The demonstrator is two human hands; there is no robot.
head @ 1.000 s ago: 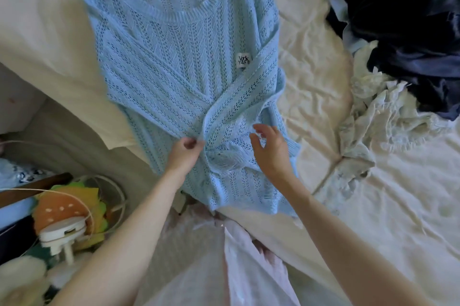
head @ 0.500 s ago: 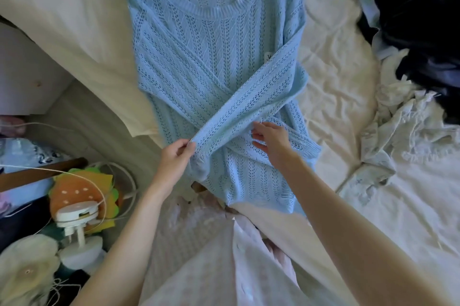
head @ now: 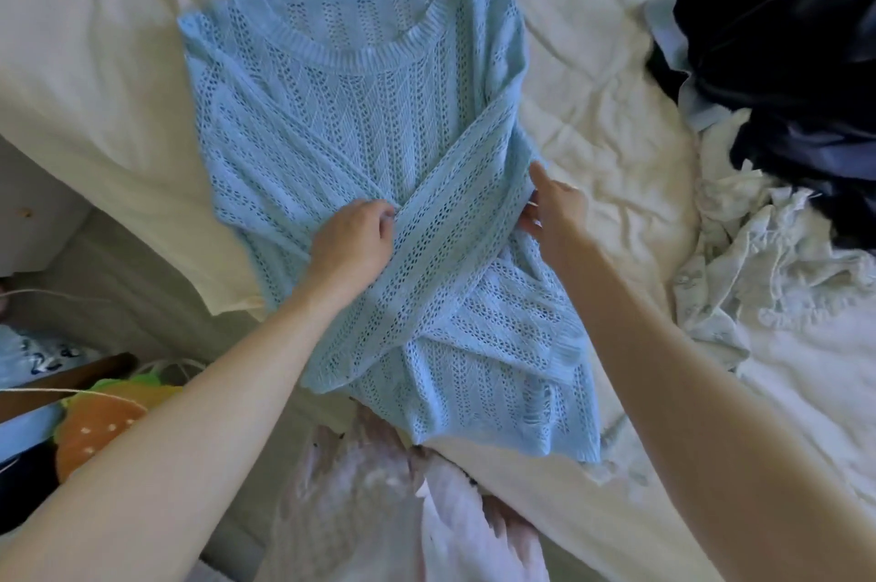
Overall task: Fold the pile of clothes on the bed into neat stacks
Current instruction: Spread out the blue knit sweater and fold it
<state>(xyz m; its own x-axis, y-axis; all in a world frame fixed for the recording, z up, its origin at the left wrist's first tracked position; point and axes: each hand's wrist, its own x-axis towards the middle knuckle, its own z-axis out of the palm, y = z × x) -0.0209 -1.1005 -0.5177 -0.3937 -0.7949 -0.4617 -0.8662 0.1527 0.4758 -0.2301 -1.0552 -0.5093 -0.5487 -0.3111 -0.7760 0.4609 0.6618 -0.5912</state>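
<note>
A light blue open-knit sweater (head: 360, 117) lies flat on the cream bed sheet (head: 95, 60), neck away from me, with both sleeves folded across its front in an X. My left hand (head: 353, 240) rests on the sweater's middle with curled fingers that pinch the upper edge of the crossing sleeve. At the sweater's right side, my right hand (head: 552, 207) grips the edge where that sleeve folds over, thumb on top and fingers tucked under. The hem hangs over the bed's near edge.
A heap of unfolded clothes lies at the right: dark navy garments (head: 782, 60) above a crumpled pale green one (head: 768, 268). A pink-white garment (head: 403, 510) is below the hem. Left of the bed are a strawberry-shaped cushion (head: 99, 425) and cords.
The right sleeve now lies flat, diagonally across the sweater. My left hand moved up to the sleeve crossing, and my right hand moved out to the sweater's right edge.
</note>
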